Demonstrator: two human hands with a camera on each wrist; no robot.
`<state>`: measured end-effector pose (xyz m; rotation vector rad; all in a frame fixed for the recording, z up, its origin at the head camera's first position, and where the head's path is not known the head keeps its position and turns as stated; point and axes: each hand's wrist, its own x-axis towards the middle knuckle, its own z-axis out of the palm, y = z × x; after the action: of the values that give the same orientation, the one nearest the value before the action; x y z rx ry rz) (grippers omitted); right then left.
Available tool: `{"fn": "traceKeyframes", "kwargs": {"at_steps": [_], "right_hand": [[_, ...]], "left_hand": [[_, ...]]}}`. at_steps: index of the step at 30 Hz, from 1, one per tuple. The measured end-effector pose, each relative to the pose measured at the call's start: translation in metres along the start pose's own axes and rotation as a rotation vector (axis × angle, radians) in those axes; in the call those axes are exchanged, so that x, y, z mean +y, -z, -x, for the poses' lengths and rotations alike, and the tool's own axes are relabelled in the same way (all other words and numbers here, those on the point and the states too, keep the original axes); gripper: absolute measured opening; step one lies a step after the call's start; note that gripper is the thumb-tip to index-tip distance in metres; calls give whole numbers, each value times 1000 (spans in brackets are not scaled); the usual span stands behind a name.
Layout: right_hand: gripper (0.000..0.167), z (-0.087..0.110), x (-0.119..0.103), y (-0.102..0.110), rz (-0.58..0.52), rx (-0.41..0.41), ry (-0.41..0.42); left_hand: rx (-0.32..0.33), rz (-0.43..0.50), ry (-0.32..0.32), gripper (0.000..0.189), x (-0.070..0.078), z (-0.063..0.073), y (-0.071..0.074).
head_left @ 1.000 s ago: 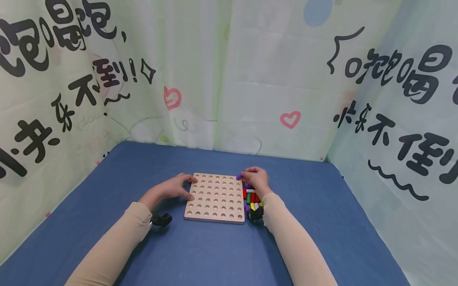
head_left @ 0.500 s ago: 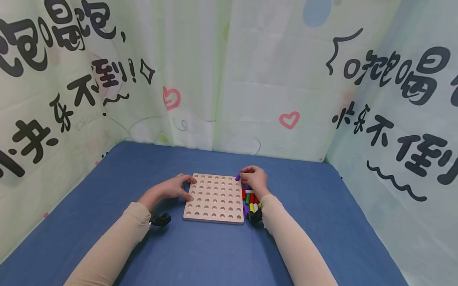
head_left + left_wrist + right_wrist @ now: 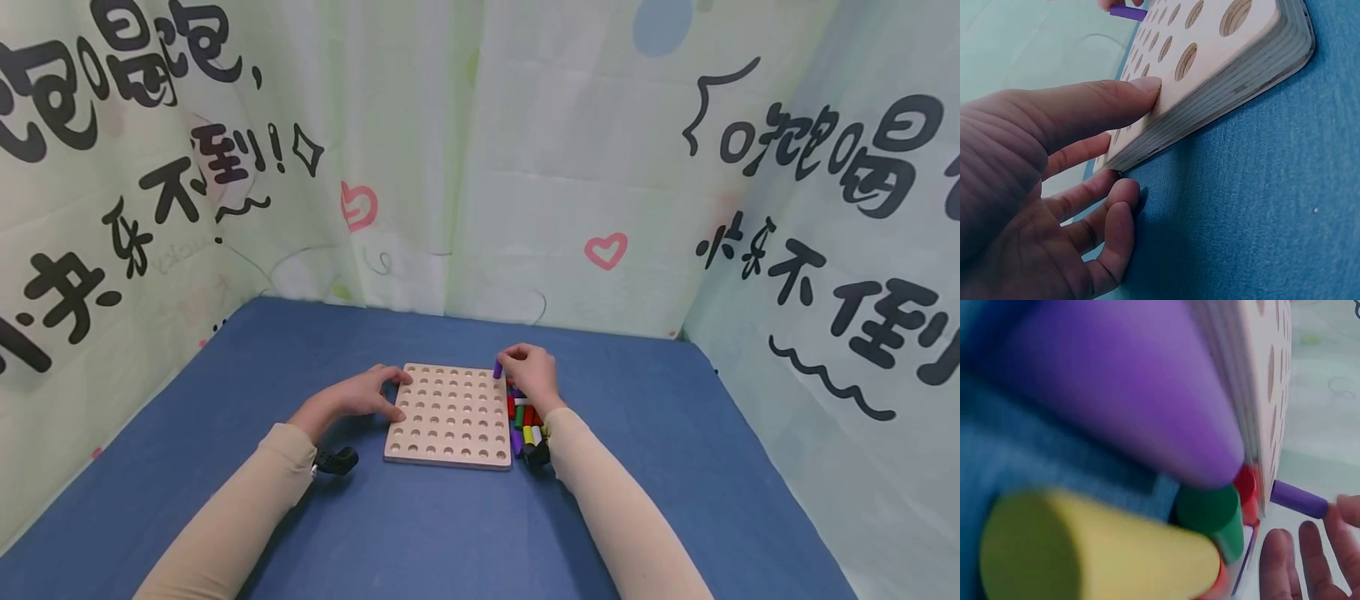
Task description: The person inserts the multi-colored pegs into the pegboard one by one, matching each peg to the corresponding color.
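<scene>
A square wooden pegboard (image 3: 459,427) with rows of round holes lies on the blue cloth. My right hand (image 3: 531,373) pinches a purple peg (image 3: 498,369) between thumb and finger, upright over the far right corner hole. In the right wrist view, the lower end of this purple peg (image 3: 1299,499) meets the board's top face. My left hand (image 3: 352,396) is at the board's left edge, its thumb (image 3: 1116,103) lying straight on the top face. Its index fingertip touches near the far left corner, and the other fingers curl loosely beside the edge.
Several loose coloured pegs lie along the board's right side, among them a green peg (image 3: 1210,512), a yellow peg (image 3: 1116,550) and a purple peg (image 3: 1129,387). Printed curtains (image 3: 525,167) close in the blue table (image 3: 420,533) at the back and sides.
My right hand has shifted slightly left, and the purple peg has turned from slanted to upright at the far right corner. The left hand stays on the board.
</scene>
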<state>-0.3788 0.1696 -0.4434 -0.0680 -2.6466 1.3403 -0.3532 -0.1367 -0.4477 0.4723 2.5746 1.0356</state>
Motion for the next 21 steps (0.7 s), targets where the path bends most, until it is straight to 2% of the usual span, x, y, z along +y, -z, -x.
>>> {"fn": "traceKeyframes", "kwargs": {"at_steps": [4, 15, 21], "right_hand": [[23, 0, -3, 4, 40, -19, 17], [17, 3, -14, 8, 75, -76, 48], [9, 6, -12, 6, 60, -51, 61]], "left_hand": [[-1, -10, 1, 66, 0, 0, 0], [3, 13, -1, 66, 1, 1, 1], [5, 12, -11, 67, -1, 1, 0]]}}
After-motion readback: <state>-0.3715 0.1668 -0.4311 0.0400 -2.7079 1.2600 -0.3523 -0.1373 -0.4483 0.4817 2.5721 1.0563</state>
